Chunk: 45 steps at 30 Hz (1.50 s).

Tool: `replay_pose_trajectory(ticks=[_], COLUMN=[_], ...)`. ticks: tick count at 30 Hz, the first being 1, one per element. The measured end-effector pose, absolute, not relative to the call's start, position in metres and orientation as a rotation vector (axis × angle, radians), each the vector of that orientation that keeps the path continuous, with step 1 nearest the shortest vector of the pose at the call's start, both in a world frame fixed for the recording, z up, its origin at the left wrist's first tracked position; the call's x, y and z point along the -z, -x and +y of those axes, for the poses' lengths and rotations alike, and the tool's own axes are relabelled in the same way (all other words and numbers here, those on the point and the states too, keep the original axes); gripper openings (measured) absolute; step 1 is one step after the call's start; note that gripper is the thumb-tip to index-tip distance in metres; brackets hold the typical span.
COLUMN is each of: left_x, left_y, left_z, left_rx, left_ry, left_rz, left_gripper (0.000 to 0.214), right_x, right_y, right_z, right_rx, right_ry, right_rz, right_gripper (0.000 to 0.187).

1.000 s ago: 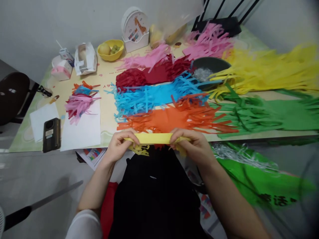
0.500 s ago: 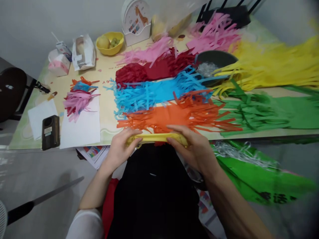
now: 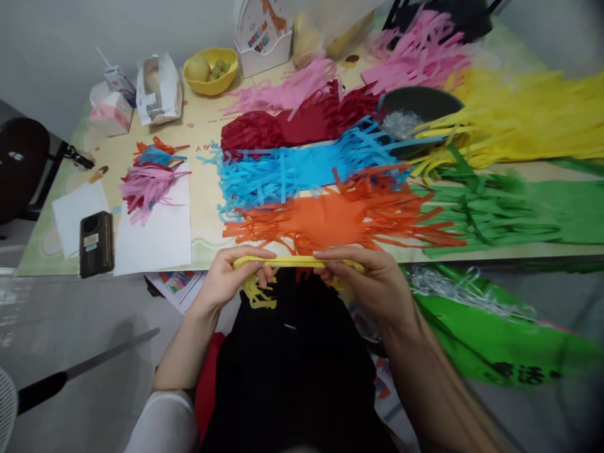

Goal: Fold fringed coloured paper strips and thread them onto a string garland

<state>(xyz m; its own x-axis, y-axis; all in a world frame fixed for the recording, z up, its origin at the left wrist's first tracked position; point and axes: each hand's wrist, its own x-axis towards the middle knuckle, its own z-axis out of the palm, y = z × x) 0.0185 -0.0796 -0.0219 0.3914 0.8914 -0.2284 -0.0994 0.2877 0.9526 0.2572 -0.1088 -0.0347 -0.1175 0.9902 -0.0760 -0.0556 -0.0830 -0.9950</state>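
Stretched level between my hands at the table's front edge is a folded strip of yellow fringed paper (image 3: 293, 260). My left hand (image 3: 231, 275) pinches its left end between thumb and fingers, and some cut fringe dangles below. The other end is pinched by my right hand (image 3: 365, 277). Just beyond lies an orange fringed paper (image 3: 328, 220). Behind it are a blue fringed paper (image 3: 316, 167) and a dark red fringed paper (image 3: 302, 128). A small bundle of mixed fringes (image 3: 150, 182) rests on white paper to the left.
Green fringed paper (image 3: 561, 211) and yellow fringed paper (image 3: 523, 123) spread across the right side. A dark bowl (image 3: 425, 104) holds clear shreds. A phone (image 3: 96, 244) lies front left. At the back stand a yellow fruit bowl (image 3: 211, 86) and a milk carton (image 3: 111, 113). A green bag (image 3: 495, 333) hangs below the table.
The yellow paper has been turned and pulled into a thin, level strip, with fringe now hanging below my left hand. Both hands keep hold of it. The view has shifted slightly.
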Motion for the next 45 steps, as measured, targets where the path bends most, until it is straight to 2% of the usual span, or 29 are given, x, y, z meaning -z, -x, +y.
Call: replay_pose_trajectory(ticks=[5, 13, 19, 24, 27, 33, 36, 45], left_x=[0.025, 0.019, 0.009, 0.002, 0.003, 0.015, 0.022, 0.030], left_y=[-0.019, -0.017, -0.014, -0.014, -0.016, -0.020, -0.021, -0.026], left_z=[-0.080, -0.085, -0.083, -0.080, -0.082, -0.088, -0.089, -0.088], left_rx=[-0.872, -0.814, -0.703, -0.590, -0.628, -0.773, -0.820, -0.952], left_ry=[-1.007, -1.257, -1.447, -1.735, -1.617, -1.143, -1.059, -0.983], left_rz=[0.894, 1.002, 1.065, 1.164, 1.122, 0.970, 0.958, 0.819], left_gripper=[0.013, 0.024, 0.022, 0.013, 0.014, 0.015, 0.019, 0.008], right_x=[0.036, 0.022, 0.019, 0.025, 0.027, 0.034, 0.043, 0.047], right_y=[-0.258, -0.258, -0.258, -0.259, -0.259, -0.255, -0.253, -0.251], right_z=[-0.109, -0.112, -0.117, -0.120, -0.121, -0.123, -0.122, -0.112], right_rx=[-1.323, -1.095, -1.007, -0.932, -1.002, -1.371, -1.409, -1.480], right_ry=[1.137, 1.151, 1.194, 1.419, 1.437, 1.213, 1.137, 0.948], right_rz=[-1.281, -1.532, -1.661, -1.671, -1.601, -1.196, -1.103, -1.027], right_gripper=[0.018, 0.014, 0.013, 0.019, 0.009, 0.009, 0.012, 0.009])
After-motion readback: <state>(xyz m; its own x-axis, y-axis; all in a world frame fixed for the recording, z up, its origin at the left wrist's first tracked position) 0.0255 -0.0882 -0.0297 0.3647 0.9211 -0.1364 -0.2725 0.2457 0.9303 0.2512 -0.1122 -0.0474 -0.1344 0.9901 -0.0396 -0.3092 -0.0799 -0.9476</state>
